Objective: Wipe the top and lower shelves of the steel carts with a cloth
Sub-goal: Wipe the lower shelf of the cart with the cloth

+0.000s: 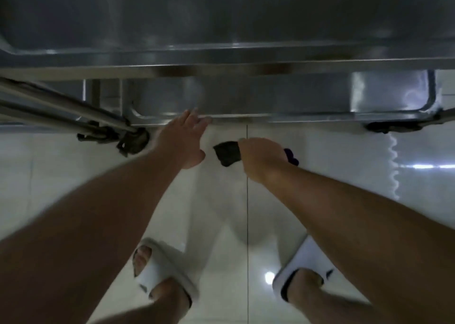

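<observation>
A steel cart fills the upper half of the head view: its top shelf is nearest the camera, and the lower shelf shows beneath its front edge. My left hand reaches down with straight fingers, the fingertips touching the lower shelf's front rim. My right hand grips a dark cloth just in front of that rim, above the floor. A purple end of the cloth sticks out on the hand's right side.
Black caster wheels sit at the cart's lower left and lower right. Steel tubes of a neighbouring cart run in from the left. The floor is glossy white tile. My feet in white slippers stand below.
</observation>
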Available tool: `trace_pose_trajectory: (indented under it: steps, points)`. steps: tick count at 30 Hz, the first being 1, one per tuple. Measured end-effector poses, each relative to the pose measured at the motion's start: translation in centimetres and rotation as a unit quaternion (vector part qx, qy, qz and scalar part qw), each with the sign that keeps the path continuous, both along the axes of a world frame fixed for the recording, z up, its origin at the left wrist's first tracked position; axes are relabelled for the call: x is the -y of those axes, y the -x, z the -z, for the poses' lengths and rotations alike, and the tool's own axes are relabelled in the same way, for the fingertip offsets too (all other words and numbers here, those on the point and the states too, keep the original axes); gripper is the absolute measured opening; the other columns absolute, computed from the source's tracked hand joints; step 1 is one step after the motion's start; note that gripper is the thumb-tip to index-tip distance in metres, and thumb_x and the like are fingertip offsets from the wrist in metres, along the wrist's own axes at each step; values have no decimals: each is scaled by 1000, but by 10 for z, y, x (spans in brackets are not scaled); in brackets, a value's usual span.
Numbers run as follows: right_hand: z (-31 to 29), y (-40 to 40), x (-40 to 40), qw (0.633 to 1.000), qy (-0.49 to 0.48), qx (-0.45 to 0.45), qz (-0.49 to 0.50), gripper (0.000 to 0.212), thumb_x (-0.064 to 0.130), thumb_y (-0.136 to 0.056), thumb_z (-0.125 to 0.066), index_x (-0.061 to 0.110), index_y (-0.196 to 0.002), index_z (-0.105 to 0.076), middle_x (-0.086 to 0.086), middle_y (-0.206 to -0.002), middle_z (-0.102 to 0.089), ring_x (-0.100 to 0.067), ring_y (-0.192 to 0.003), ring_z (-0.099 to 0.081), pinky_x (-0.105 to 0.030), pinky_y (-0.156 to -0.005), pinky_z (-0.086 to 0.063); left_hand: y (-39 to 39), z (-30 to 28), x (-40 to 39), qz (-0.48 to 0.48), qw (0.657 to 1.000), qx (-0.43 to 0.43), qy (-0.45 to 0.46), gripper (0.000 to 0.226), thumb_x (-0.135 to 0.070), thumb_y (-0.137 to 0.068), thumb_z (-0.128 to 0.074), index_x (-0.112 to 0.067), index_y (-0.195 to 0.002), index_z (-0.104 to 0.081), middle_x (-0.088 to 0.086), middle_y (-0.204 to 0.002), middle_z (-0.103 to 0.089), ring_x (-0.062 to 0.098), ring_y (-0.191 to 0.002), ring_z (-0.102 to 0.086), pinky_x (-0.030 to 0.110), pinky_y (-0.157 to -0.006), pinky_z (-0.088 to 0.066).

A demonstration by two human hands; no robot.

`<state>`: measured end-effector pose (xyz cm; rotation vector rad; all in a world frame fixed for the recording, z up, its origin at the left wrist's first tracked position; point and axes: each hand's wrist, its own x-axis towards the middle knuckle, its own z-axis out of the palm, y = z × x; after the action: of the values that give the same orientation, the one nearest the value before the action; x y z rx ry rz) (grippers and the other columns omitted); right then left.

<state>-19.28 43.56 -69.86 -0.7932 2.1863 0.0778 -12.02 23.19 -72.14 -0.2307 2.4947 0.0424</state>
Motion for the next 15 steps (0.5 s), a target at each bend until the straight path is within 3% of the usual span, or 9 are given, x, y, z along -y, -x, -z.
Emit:
trace_pose_trajectory:
  steps: [2,6,10,12,15]
  points:
    - [-23,-16,-14,996,-77,54,-12,54,6,-106,-46,7,-159,-35,-16,-153,-49,-30,-135,-53,-36,-107,-42,-23,-31,-18,-26,998,54,-1,92,-52,-97,-57,-28,-169,-5,2,-177,-6,25,-162,-12,46,-125,-25]
    - [-88,-52,-32,976,-175,131,-4,54,9,-106,-52,4,-157,-38,-16,-157,-47,-30,-143,-47,-38,-119,-33,-74,-103,-48,-62,991,113,-26,75,-55,-100,-50,-24,-164,-25,2,-167,-35,25,-152,-35,47,-114,-38]
    - [-175,-82,-48,987,-133,92,0,38,11,-102,-53,7,-140,-50,-14,-119,-61,-31,-110,-63,-42,-91,-52,-101,-184,-60,-73,987,124,-67,64,-55,-101,-45,-23,-156,-37,5,-151,-50,27,-136,-51,46,-105,-44]
    - [-222,-88,-49,992,-112,62,-2,22,15,-102,-49,12,-123,-55,-8,-98,-55,-29,-88,-59,-40,-74,-48,-105,-228,-57,-86,986,118,-85,64,-56,-102,-42,-23,-156,-37,6,-151,-50,29,-134,-51,47,-104,-43]
    - [-296,-83,-34,991,-127,47,6,13,17,-100,-50,17,-113,-51,-6,-94,-53,-28,-81,-54,-39,-71,-47,-105,-294,-45,-104,984,105,-100,64,-58,-103,-40,-25,-158,-34,5,-154,-48,30,-136,-49,48,-105,-42]
